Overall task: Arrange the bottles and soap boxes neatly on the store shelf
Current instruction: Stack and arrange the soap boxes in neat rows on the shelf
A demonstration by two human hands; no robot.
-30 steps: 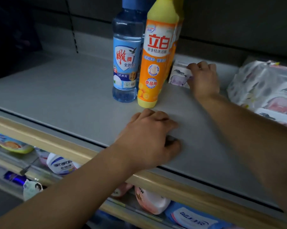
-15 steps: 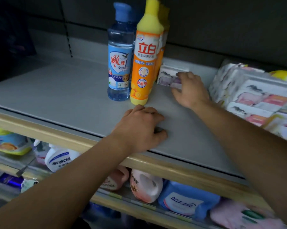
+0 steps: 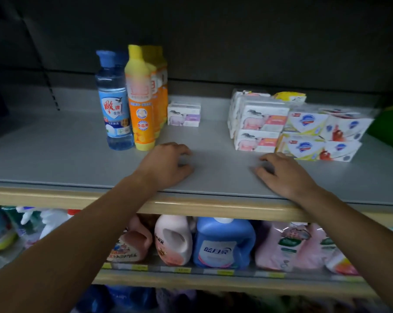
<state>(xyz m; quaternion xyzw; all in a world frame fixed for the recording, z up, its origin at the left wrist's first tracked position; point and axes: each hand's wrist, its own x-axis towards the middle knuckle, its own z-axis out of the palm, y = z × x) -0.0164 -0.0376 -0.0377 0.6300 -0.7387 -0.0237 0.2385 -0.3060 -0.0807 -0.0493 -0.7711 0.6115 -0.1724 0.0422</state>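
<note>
Two hands rest on the grey shelf (image 3: 55, 154) near its front edge, neither grasping anything; the left hand (image 3: 168, 168) lies palm down with its fingers loosely curled against the surface, just in front of the bottles; the right hand (image 3: 281, 175) lies the same way, fingers relaxed, just in front of the stacked boxes. At the back left stands a clear blue bottle (image 3: 115, 102), upright, touching the orange bottle (image 3: 140, 102) to its right; more yellow-capped bottles (image 3: 160, 86) line up behind the orange one. A single soap box (image 3: 183, 114) with a lilac label lies just right of that row, well back from the hands. Further right, apart from it, sits a stack of white soap boxes (image 3: 259, 123) with pink labels; touching their right side is a pile of wrapped soap packs (image 3: 322, 134) with blue and red marks; a yellow packet (image 3: 289, 97) lies behind them. Below, the lower shelf (image 3: 213, 272) holds a pink jug (image 3: 174, 240), a blue jug (image 3: 223, 242) and pink pouches (image 3: 288, 245); the frame is slightly blurred.
</note>
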